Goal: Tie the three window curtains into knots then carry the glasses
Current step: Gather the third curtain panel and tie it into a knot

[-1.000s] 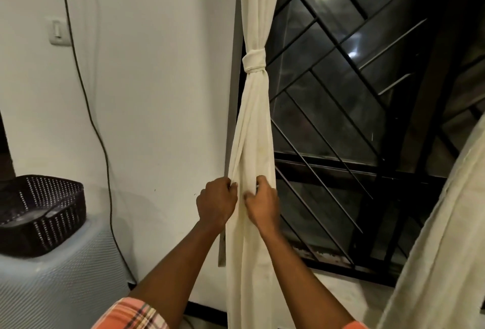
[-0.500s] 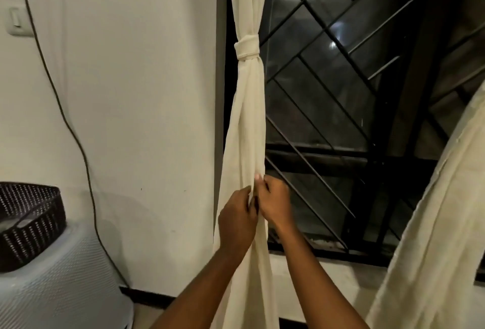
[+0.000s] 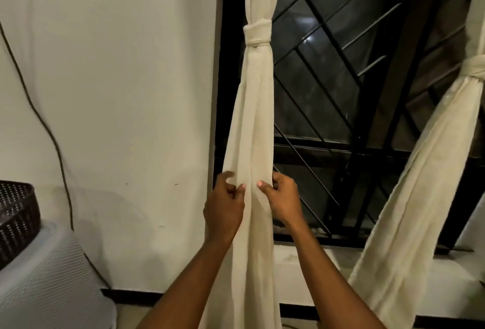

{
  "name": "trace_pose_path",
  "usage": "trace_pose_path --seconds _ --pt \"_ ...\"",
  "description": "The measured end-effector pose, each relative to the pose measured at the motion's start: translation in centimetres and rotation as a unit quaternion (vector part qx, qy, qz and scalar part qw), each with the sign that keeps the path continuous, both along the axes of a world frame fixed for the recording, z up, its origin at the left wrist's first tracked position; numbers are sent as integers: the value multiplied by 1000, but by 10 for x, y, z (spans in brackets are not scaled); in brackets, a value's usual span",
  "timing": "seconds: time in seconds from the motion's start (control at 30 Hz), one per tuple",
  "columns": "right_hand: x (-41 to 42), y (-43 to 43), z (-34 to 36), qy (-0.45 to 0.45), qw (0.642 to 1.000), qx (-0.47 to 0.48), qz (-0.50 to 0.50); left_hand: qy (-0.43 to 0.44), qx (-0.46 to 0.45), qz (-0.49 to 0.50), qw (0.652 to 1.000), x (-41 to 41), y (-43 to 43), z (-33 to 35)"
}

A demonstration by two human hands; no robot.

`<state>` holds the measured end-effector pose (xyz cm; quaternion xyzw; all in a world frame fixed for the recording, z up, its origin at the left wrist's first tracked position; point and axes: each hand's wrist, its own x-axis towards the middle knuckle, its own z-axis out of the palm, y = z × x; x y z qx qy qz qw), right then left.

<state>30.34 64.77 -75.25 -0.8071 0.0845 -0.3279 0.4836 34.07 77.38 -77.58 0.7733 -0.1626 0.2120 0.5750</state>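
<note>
Head view: the left hand (image 3: 224, 205) pinches a fold of the middle curtain (image 3: 252, 118) with its thumb and curled fingers. The right hand (image 3: 282, 197) is just beside it and pinches the curtain's other edge. The curtain hangs between the two arms, in front of the window bars (image 3: 341, 79). A cloth band (image 3: 257, 36) wraps it higher up. Another curtain (image 3: 409, 184) on the right has a knot (image 3: 475, 67). On the left are a white wall (image 3: 118, 79), a thin cable (image 3: 39, 118) and a dark basket (image 3: 15, 221).
</note>
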Motion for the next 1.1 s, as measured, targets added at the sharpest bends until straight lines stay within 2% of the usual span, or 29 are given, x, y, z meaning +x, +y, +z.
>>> trace_pose_path --seconds 0.1,0.17,0.23,0.3,0.37,0.47,0.63,0.83,1.0,1.1 --pt "6 -4 2 21 1000 1 -13 8 28 29 999 5 6 -7" --pt "5 -11 5 7 994 -14 -109 5 2 92 996 16 12 -8" --pt "1 -18 8 -15 971 -37 -236 3 -45 151 988 26 21 -5" --pt "-4 -21 8 -24 955 -51 -291 -8 -75 157 985 28 24 -3" --pt "-5 -16 5 -25 959 -59 -278 -46 -73 117 989 22 20 -7" --pt "-2 3 -5 -9 977 -110 -185 -90 -44 33 994 2 5 -25" --pt "5 29 -16 32 985 -146 -89 -68 -8 -71 995 -23 -10 -56" --pt "0 28 -9 11 989 -127 -80 -19 -20 -71 997 -15 -17 -59" --pt "3 31 4 2 989 -130 -75 -66 20 -124 990 -18 -24 -62" --pt "4 23 6 -12 991 -102 -89 -100 18 -72 992 -12 -19 -66"
